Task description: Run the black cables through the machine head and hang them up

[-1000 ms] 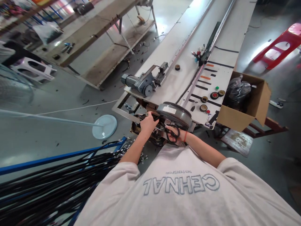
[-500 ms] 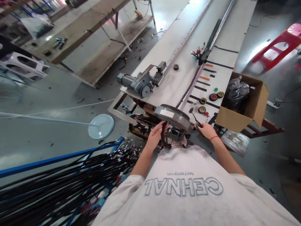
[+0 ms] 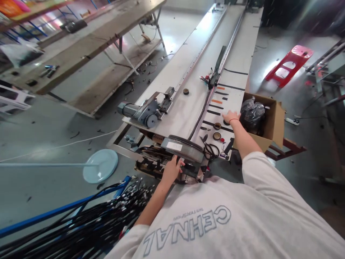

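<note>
My left hand (image 3: 173, 168) is at the front of a grey round-ended machine part (image 3: 183, 146) with a white label. Its fingers are bent at the dark opening below the rim; what lies between them is hidden. My right hand (image 3: 231, 117) reaches over the table's right side, fingers stretched out above a dark roll of tape (image 3: 226, 122) that it partly covers. Two more tape rolls, one brown-cored (image 3: 217, 126) and one nearer (image 3: 216, 136), lie beside it. Black-handled scissors (image 3: 211, 149) rest on the table next to the machine part.
Black strips and orange strips (image 3: 217, 101) lie along the long white table (image 3: 172, 118). A motor unit (image 3: 147, 113) sits at its left corner. An open cardboard box (image 3: 277, 120) stands to the right. Black cables (image 3: 88, 223) hang on a blue rack at lower left.
My right hand has let go of the scissors, which now lie on the table, and has moved forward to the tape rolls. My left hand stays at the machine part. The view has shifted.
</note>
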Available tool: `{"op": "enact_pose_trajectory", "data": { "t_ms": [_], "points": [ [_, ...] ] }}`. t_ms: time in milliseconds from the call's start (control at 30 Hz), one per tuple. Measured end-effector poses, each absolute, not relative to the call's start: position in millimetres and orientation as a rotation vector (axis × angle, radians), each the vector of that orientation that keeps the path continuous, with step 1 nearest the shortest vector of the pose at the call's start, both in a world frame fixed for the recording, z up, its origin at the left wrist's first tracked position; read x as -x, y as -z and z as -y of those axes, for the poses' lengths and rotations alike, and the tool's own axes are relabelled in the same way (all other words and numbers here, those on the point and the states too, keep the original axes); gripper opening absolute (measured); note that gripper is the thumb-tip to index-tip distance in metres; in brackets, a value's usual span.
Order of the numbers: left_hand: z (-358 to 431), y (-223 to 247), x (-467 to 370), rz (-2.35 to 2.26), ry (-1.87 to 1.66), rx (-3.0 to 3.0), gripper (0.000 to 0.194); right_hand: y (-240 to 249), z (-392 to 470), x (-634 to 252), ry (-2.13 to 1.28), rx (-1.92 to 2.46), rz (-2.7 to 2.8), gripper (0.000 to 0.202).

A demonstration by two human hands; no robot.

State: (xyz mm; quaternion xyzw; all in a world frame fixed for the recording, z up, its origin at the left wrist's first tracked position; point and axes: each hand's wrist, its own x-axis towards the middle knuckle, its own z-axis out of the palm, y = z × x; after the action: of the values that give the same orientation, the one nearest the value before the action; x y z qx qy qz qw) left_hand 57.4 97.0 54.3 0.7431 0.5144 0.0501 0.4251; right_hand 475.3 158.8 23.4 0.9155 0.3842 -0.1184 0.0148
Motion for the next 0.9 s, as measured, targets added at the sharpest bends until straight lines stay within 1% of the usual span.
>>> {"op": "enact_pose_trajectory", "data": {
  "t_ms": [67, 167, 333, 433, 533, 633, 767, 833, 900],
  "points": [
    [-94.9, -49.9, -56.7, -1.356, -0.149, -1.933, 0.018, -17.6, -164.1, -477.0, 0.423, -2.782, -1.172, 0.064],
    [-93.3, -47.9, -55.4, -1.413, -0.255, -1.963, 0.021, -14.2, -167.2, -471.3, 0.392, -2.749, -1.178, 0.068],
    [-82.1, -60.3, -46.8, -1.343, -0.241, -1.811, 0.036, -17.8, -170.6, -473.0, 0.424, -2.721, -1.162, 0.062],
    [-69.1, -64.3, -34.7, -1.385, -0.245, -1.725, 0.045, -17.4, -170.2, -474.8, 0.417, -2.71, -1.164, 0.061],
    [-54.3, -55.6, -15.3, -1.486, -0.257, -1.58, 0.055, -14.1, -168.3, -473.8, 0.393, -2.709, -1.163, 0.064],
    [-38.2, -37.4, 10.4, -1.529, -0.177, -1.368, 0.062, -11.0, -165.8, -472.2, 0.378, -2.707, -1.169, 0.067],
    [-19.5, -20.9, 40.0, -1.394, -0.047, -1.193, 0.065, -9.5, -161.8, -468.5, 0.355, -2.715, -1.18, 0.069],
    [-14.6, -21.0, 44.9, -1.347, -0.096, -1.273, 0.062, -8.7, -160.0, -465.9, 0.346, -2.717, -1.173, 0.071],
    [-13.0, -23.5, 41.9, -1.349, -0.223, -1.38, 0.054, -8.2, -159.8, -465.1, 0.335, -2.719, -1.164, 0.074]
  ]
}}
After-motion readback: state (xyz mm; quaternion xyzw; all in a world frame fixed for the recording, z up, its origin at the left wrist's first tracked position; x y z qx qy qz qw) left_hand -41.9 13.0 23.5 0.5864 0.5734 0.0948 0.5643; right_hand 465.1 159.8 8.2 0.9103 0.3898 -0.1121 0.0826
